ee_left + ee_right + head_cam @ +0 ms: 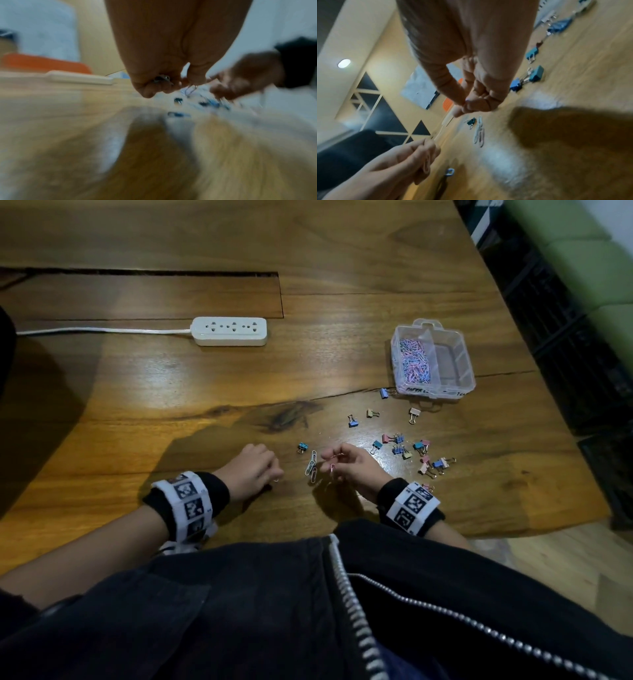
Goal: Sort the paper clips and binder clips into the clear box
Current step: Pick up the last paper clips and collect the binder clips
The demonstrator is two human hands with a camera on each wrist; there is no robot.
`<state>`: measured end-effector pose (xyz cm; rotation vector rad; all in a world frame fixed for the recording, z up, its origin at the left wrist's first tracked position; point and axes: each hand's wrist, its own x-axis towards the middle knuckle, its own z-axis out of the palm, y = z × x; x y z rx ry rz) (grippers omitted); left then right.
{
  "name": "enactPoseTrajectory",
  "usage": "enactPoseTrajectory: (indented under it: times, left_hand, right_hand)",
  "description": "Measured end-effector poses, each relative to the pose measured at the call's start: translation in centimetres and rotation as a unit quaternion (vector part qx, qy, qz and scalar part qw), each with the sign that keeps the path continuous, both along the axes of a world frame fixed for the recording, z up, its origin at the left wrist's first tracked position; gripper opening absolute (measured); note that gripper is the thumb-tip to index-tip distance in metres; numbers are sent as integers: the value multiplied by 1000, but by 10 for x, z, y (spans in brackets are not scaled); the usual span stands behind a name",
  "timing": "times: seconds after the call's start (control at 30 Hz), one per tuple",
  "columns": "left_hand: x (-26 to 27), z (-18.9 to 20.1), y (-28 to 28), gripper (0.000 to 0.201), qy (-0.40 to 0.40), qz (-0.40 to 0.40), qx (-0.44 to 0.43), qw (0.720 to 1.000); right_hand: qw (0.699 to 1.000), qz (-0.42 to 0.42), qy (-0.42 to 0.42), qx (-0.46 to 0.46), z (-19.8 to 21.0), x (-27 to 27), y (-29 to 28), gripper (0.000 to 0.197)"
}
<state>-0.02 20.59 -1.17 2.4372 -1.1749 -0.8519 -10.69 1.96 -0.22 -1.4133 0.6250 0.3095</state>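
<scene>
Right hand (352,465) pinches a pink clip (332,468) | left hand (255,470) curled on clips | loose clips (311,465) between hands, long axis away from person | box (432,361) far right, right hand nearer

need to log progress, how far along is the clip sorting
Done: the clear box has its left compartment full of paper clips; the right compartment looks bare. In hand: the right hand pinches a paper clip; the left hand is curled, its contents unclear. Left: a few loose paper clips between the hands and all the binder clips on the table.
</scene>
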Motion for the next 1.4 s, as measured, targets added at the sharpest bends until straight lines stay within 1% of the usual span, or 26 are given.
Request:
enactPoseTrajectory:
  times: [0.03,0.07,0.13,0.17,0.2,0.27,0.3,0.33,0.4,0.43,0.53,0.57,0.63,0.67,0.73,0.9,0.97,1.03,1.07,1.13,1.2,1.23,1.27,1.3,1.37,1.4]
  left_hand:
    - [4,3,-1,17,77,88,-52,992]
    - [9,5,-2,21,156,171,-96,968]
    - [17,12,-2,24,292,287,-155,899]
    - [20,14,-1,23,340,322,-172,867]
    - [23,16,0,22,377,349,-180,839]
    - [25,19,1,20,428,379,-173,802]
    - [24,20,0,20,441,386,-164,793]
    - [22,20,0,23,446,388,-152,792]
    - [16,21,-2,29,428,377,-112,814]
    - [14,20,-2,30,394,356,-85,843]
    - [9,14,-2,37,217,243,-16,945]
    - [7,12,-2,37,156,201,1,967]
    - [6,10,-2,26,70,124,33,989]
    - [5,10,-3,21,45,86,52,994]
    - [6,8,-4,25,11,29,86,996]
    - [7,7,-8,19,-37,-58,133,989]
    - [7,6,-9,18,-12,-59,136,989]
    - [9,5,-11,20,100,30,95,990]
    - [10,5,-13,23,184,102,57,976]
    - [12,8,-21,26,344,228,-43,910]
    - [12,14,-31,23,448,300,-117,834]
    - [12,16,-37,21,468,313,-131,816]
    - [10,18,-44,19,465,309,-130,820]
    - [8,18,-51,17,427,285,-113,851]
    - [3,17,-60,8,257,196,-58,945]
    - [0,16,-62,7,151,137,-24,979]
  right_hand:
    - [999,-19,12,33,2,2,0,28]
    - [997,-36,24,61,3,5,1,29]
    - [994,-48,40,93,4,9,3,31]
    - [996,-36,46,74,4,11,5,30]
    - [998,-10,51,29,1,13,7,27]
    - [989,58,53,-127,-4,16,15,13]
    - [971,90,53,-216,-9,17,19,14]
    - [945,122,60,-297,-13,17,22,28]
    - [898,166,73,-401,-17,20,29,48]
    - [885,174,71,-426,-18,22,31,52]
    - [880,169,67,-439,-20,26,34,44]
    - [882,164,66,-436,-21,27,35,41]
    - [888,157,66,-427,-21,28,36,38]
    - [892,153,67,-420,-20,29,36,37]
    - [903,143,65,-401,-20,30,34,31]
    - [926,96,43,-362,-18,28,28,17]
    - [947,75,25,-311,-13,23,23,12]
    - [974,31,17,-222,-7,17,15,12]
    - [987,4,24,-161,-4,15,12,18]
    - [998,-34,44,-39,0,10,5,28]
    - [997,-37,65,10,3,7,1,31]
    - [997,-33,69,12,3,6,0,32]
    - [997,-24,74,-4,3,6,1,32]
    - [997,-12,75,-27,2,6,3,32]
    - [987,53,71,-133,-1,7,10,26]
    - [969,103,63,-214,-3,7,12,17]
